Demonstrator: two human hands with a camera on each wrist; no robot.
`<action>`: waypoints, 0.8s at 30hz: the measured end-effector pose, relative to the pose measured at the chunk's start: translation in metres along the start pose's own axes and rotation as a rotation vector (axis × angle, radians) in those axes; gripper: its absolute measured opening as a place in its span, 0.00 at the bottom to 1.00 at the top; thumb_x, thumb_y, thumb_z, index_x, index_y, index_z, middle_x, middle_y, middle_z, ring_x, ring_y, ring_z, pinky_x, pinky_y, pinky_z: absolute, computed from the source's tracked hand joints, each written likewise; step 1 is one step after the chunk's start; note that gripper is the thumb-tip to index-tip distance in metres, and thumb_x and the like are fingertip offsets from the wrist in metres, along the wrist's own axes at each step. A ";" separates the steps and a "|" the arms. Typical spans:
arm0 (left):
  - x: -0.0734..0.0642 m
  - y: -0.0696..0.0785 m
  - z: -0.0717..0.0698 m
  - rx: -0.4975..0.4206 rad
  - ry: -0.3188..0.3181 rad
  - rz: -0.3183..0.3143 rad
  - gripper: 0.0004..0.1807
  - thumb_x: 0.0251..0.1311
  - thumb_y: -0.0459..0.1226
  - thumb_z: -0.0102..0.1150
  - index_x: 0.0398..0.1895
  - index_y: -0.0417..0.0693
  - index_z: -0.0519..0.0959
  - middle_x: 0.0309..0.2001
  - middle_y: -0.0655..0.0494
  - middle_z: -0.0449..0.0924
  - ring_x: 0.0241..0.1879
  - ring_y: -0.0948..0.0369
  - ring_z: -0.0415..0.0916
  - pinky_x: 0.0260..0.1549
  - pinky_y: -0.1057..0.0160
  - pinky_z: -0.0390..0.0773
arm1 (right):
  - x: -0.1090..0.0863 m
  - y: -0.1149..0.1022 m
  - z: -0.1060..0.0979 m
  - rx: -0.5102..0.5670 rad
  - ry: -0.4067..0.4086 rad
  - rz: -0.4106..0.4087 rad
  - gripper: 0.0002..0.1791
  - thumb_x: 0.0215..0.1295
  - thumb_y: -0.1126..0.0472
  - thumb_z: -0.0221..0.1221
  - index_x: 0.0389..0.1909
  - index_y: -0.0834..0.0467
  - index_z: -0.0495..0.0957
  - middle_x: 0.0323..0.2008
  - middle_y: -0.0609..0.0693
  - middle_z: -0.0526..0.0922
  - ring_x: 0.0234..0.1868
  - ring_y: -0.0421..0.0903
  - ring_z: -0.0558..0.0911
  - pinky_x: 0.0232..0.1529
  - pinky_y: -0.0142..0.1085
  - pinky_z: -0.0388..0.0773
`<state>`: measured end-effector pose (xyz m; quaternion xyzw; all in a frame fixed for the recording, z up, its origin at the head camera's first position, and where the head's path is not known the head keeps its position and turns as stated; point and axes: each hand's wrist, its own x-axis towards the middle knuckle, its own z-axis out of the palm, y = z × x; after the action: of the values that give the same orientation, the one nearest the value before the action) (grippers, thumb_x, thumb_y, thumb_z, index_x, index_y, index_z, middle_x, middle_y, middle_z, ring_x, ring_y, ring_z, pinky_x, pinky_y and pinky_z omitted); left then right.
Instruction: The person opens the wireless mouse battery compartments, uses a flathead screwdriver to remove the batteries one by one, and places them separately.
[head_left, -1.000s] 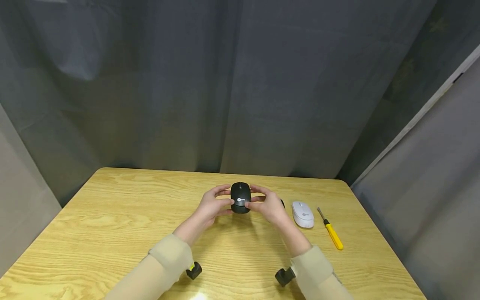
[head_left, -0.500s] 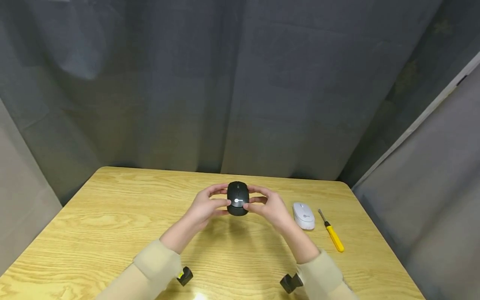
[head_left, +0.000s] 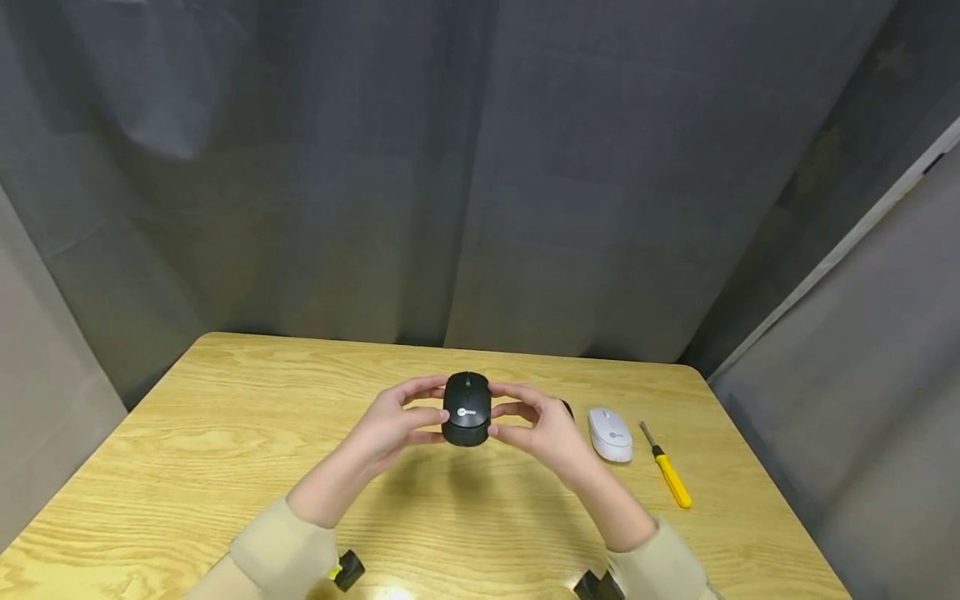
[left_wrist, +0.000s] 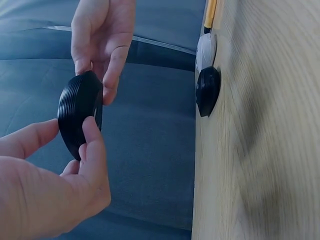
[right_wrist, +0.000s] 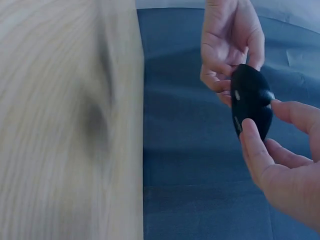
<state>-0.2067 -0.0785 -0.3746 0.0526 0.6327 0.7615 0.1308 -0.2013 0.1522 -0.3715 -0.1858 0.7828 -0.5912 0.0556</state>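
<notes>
A black computer mouse is held up off the table between both hands, its logo and scroll wheel showing in the head view. My left hand pinches its left side with thumb and fingertips. On the opposite side, my right hand grips it the same way. The left wrist view shows the ribbed side of this black mouse; in the right wrist view, small marks show on the mouse's dark surface.
A second black mouse rests on the wooden table, mostly hidden behind my right hand in the head view. Right of it lie a white mouse and a yellow-handled screwdriver. A grey curtain hangs behind the table.
Both hands have carried the black mouse slightly left and nearer to me; it looks a little larger. The white mouse and screwdriver have stayed in place.
</notes>
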 end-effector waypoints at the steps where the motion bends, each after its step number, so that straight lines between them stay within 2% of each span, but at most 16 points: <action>1: -0.002 0.000 -0.001 -0.004 -0.010 -0.003 0.30 0.52 0.25 0.60 0.61 0.41 0.69 0.55 0.42 0.64 0.43 0.53 0.77 0.41 0.50 0.81 | -0.002 0.000 0.000 -0.004 -0.001 -0.017 0.30 0.54 0.64 0.67 0.59 0.53 0.73 0.58 0.52 0.74 0.51 0.50 0.80 0.44 0.35 0.80; 8: -0.018 -0.002 -0.006 -0.024 -0.116 0.000 0.32 0.54 0.27 0.60 0.65 0.38 0.64 0.57 0.40 0.61 0.43 0.55 0.77 0.44 0.51 0.80 | -0.014 0.005 0.004 0.025 -0.027 -0.123 0.28 0.55 0.67 0.66 0.58 0.59 0.73 0.57 0.57 0.72 0.51 0.53 0.79 0.44 0.35 0.81; 13: -0.027 -0.003 -0.007 -0.038 -0.170 0.000 0.34 0.54 0.24 0.60 0.66 0.39 0.63 0.59 0.41 0.60 0.43 0.57 0.78 0.47 0.52 0.79 | -0.020 0.008 0.006 0.087 -0.029 -0.169 0.27 0.54 0.69 0.66 0.57 0.61 0.74 0.56 0.59 0.72 0.50 0.49 0.80 0.46 0.39 0.80; 19: -0.034 -0.008 -0.007 -0.028 -0.166 0.008 0.37 0.49 0.19 0.59 0.66 0.39 0.63 0.60 0.41 0.60 0.46 0.58 0.75 0.45 0.57 0.80 | -0.025 0.013 0.009 0.105 -0.028 -0.178 0.27 0.52 0.70 0.67 0.56 0.63 0.75 0.56 0.60 0.72 0.49 0.45 0.80 0.46 0.39 0.80; 24: -0.036 -0.014 -0.003 -0.028 -0.121 0.016 0.38 0.45 0.18 0.61 0.65 0.39 0.66 0.59 0.42 0.62 0.43 0.59 0.75 0.41 0.61 0.81 | -0.027 0.018 0.011 0.121 -0.010 -0.189 0.27 0.51 0.71 0.67 0.55 0.64 0.75 0.55 0.60 0.72 0.49 0.45 0.80 0.46 0.39 0.80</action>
<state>-0.1711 -0.0890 -0.3854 0.1018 0.6126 0.7666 0.1632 -0.1773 0.1560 -0.3950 -0.2578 0.7244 -0.6391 0.0147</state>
